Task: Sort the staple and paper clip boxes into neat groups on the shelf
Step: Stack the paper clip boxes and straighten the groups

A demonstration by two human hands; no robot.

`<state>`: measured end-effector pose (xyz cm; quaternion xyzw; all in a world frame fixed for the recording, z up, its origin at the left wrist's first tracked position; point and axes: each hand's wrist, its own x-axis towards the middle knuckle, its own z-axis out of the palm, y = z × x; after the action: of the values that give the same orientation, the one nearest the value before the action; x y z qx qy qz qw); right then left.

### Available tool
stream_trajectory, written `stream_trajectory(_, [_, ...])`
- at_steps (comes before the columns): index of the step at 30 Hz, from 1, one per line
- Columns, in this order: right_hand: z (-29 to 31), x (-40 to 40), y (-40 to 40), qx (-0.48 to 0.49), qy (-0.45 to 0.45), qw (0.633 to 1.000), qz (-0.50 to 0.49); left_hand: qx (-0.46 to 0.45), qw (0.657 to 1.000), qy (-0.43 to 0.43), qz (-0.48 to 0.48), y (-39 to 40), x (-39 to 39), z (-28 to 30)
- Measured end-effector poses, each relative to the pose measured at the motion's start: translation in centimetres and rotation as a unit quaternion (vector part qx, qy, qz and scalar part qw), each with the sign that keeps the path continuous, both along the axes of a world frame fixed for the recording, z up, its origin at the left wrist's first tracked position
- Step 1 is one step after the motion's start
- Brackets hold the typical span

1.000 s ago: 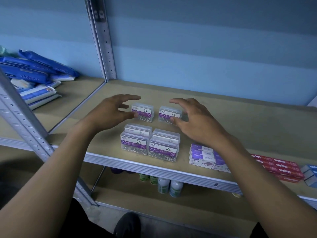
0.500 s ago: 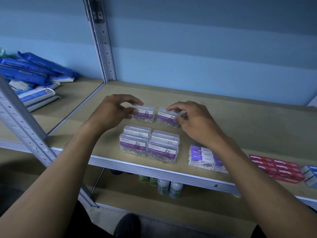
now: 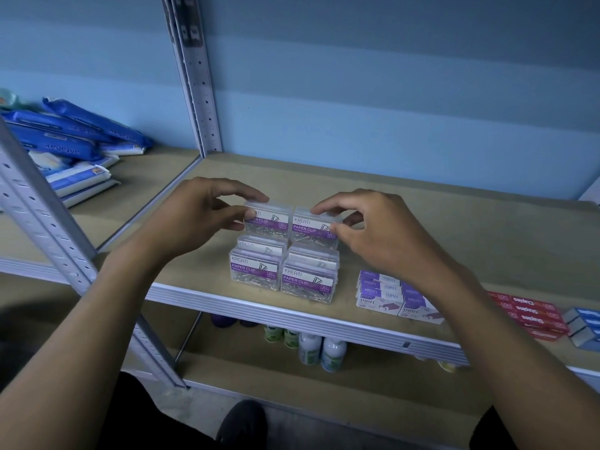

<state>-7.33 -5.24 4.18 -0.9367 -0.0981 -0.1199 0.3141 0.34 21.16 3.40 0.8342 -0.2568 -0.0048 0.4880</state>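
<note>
two hands (image 3: 194, 219) (image 3: 386, 235) each pinch a clear "kreati paper clip" box (image 3: 267, 220) (image 3: 315, 227)

On the shelf (image 3: 487, 228) stand six clear paper clip boxes (image 3: 256, 274): two at the back and four in front, stacked in pairs. Beside them sit two stacks of purple-and-white staple boxes (image 3: 380, 292), one cluster of red staple boxes (image 3: 529, 311) and some blue ones (image 3: 584, 326), their numbers unclear. Four small bottles (image 3: 310, 347) show on the shelf below.
</note>
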Motion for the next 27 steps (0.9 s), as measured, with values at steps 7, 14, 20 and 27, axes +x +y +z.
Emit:
stream_trajectory(7, [-0.6, -0.9, 0.1, -0.019, 0.030, 0.999, 0.014, 0.043, 0.999, 0.013, -0.023, 0.2, -0.6, -0.3])
stream_trajectory(14, [-0.9, -1.1, 0.3, -0.049, 0.054, 0.997, 0.020, 0.083, 0.995, 0.026, -0.040, 0.4, -0.2, -0.5])
stream_trajectory(20, [-0.6, -1.1, 0.3, -0.069, 0.066, 0.995, 0.025, 0.118, 0.991, 0.034, -0.047, 0.6, 0.0, -0.8])
stream_trajectory(27, [-0.6, -1.9, 0.7, -0.133, 0.128, 0.981, 0.058, 0.149, 0.979, 0.115, -0.076, 1.4, -0.9, 0.1])
